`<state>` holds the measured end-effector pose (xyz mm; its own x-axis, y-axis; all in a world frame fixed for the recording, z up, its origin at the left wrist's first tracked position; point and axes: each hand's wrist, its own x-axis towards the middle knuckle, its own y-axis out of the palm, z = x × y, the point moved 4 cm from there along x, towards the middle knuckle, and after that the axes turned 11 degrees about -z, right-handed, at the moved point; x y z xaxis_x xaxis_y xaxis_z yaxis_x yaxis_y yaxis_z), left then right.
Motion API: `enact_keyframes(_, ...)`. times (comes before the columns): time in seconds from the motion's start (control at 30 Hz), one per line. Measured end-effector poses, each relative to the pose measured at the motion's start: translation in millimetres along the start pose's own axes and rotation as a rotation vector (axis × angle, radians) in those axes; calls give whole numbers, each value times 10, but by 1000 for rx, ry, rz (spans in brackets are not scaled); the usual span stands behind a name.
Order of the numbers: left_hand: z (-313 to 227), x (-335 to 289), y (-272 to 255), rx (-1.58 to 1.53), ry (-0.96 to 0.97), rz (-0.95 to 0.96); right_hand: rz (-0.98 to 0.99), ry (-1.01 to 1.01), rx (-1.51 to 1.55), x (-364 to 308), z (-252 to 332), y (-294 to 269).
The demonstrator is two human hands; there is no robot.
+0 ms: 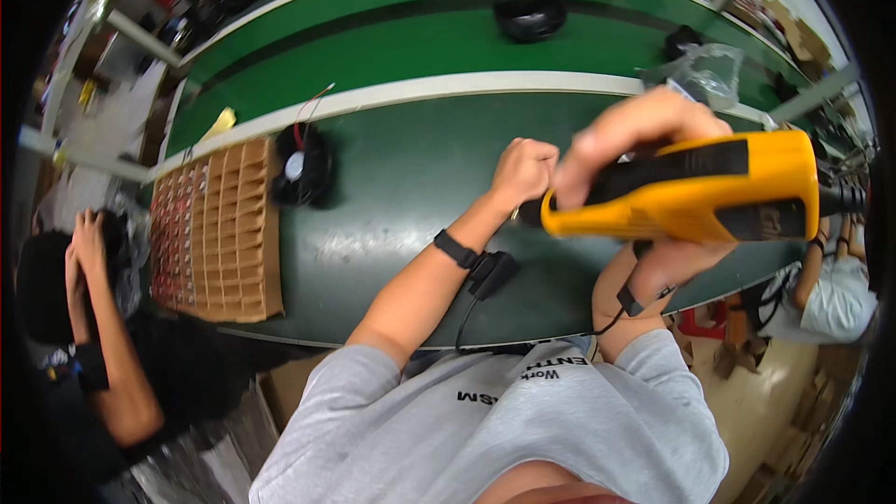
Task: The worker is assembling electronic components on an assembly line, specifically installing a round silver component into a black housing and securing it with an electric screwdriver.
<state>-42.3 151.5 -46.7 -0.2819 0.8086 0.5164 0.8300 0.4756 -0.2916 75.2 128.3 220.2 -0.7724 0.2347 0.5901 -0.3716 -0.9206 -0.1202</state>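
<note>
My right hand (644, 121) is wrapped round a yellow and black electric screwdriver (653, 191), raised above the bench and lying sideways with its narrow black tip to the left. My left hand (525, 171) is closed beside that tip, over the green bench top (392, 168); whatever its fingers hold, if anything, is hidden. Left of my hands sits a round black part (313, 173) with a pale disc and thin red and black wires.
A cardboard divider tray (233, 233) with small parts in its left cells stands at the bench's left. Beyond the bench, a green conveyor (392, 47) carries a black moulded part (529, 17). A clear plastic bag (714, 75) lies far right. Co-workers sit at both sides.
</note>
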Motion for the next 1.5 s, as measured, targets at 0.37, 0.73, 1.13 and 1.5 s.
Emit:
enact_keyframes(0.37,-330,63,-73,-40,-145,172,404,-507,671,-80,81,568)
enact_keyframes(0.73,-277,35,-169,-17,-51,194,622,-100,647,219,177,418)
enact_keyframes(1.13,-739,-363,-2584,1344,-275,-749,-213,272,-192,-258,193,-357)
enact_keyframes(1.5,-272,-667,-2700,1003,-84,-641,-569,198,-225,-322,146,-552)
